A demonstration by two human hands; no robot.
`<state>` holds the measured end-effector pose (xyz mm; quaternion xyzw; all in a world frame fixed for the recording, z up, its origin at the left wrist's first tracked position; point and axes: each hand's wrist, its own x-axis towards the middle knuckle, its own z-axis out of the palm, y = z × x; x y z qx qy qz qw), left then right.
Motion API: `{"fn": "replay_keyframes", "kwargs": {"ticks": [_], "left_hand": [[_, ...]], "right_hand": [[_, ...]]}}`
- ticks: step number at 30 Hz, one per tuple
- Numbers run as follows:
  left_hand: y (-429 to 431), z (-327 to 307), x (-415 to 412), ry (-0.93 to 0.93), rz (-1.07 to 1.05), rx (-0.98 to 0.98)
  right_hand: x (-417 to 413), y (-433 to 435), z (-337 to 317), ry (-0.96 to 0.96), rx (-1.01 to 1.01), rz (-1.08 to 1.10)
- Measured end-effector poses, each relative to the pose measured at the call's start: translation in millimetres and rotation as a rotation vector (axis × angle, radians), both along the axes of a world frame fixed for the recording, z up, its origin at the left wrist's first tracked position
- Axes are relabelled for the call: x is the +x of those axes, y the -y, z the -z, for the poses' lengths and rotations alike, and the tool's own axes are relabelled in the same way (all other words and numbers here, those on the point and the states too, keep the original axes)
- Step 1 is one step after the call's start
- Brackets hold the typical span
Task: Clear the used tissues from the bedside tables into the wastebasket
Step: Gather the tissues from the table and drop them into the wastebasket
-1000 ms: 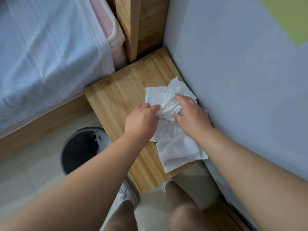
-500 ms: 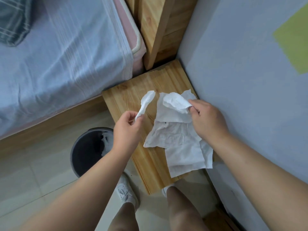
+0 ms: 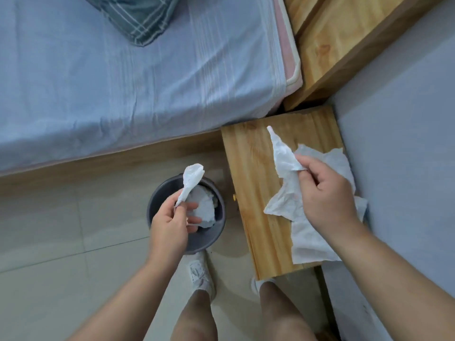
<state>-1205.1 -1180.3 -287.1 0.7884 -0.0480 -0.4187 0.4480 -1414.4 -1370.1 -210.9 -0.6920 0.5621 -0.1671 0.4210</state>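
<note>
My left hand (image 3: pixel 170 226) pinches a twisted white tissue (image 3: pixel 190 182) directly over the dark round wastebasket (image 3: pixel 209 238) on the floor. More crumpled tissue (image 3: pixel 203 206) lies inside the basket. My right hand (image 3: pixel 325 193) pinches a second crumpled tissue (image 3: pixel 283 168) lifted above the wooden bedside table (image 3: pixel 248 173). Other flat tissues (image 3: pixel 310 244) lie on the table under my right hand and wrist, partly hidden by them.
The bed with a blue sheet (image 3: pixel 123 77) and a plaid pillow (image 3: pixel 138 16) runs along the top left. A wooden headboard (image 3: pixel 327 45) stands behind the table. A grey wall (image 3: pixel 398 143) borders the table's right side. My feet stand on the tiled floor (image 3: pixel 61 242).
My left hand carried its tissue off the table to over the wastebasket. My right hand raised another tissue from the pile. The view shifted left toward the basket.
</note>
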Motion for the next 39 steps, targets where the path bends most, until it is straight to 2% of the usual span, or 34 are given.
{"fn": "replay_keyframes", "kwargs": {"ticks": [3, 8, 12, 19, 25, 28, 30, 35, 39], "left_hand": [[-45.1, 18.5, 18.1, -0.032, -0.028, 0.134], [-98.6, 62.0, 33.6, -0.111, 0.071, 0.356], [-113.9, 92.4, 42.0, -0.157, 0.17, 0.423], [-109.4, 122.6, 51.7, -0.238, 0.219, 0.448], [-94.0, 104.1, 34.6, -0.122, 0.3, 0.514], [-64.4, 83.3, 8.6, 0.034, 0.414, 0.437], [-41.5, 69.5, -7.4, 0.086, 0.433, 0.365], [44.8, 35.7, -70.5, 0.126, 0.625, 0.199], [103.0, 28.2, -116.5, 0.316, 0.858, 0.127]], "right_hand": [[39.9, -42.0, 29.9, -0.009, 0.162, -0.096], [94.2, -109.6, 114.0, -0.166, 0.452, -0.213], [115.8, -139.6, 169.4, -0.307, 0.56, -0.24], [123.1, -141.4, 210.7, -0.339, 0.714, -0.264], [93.6, -126.2, 172.0, -0.299, 0.676, -0.298], [60.9, -110.0, 137.4, -0.245, 0.691, -0.319], [44.9, -95.9, 117.8, -0.242, 0.628, -0.333], [-28.7, -18.8, 73.7, -0.15, 0.427, -0.058], [-85.6, 39.0, 67.3, -0.232, 0.167, 0.157]]}}
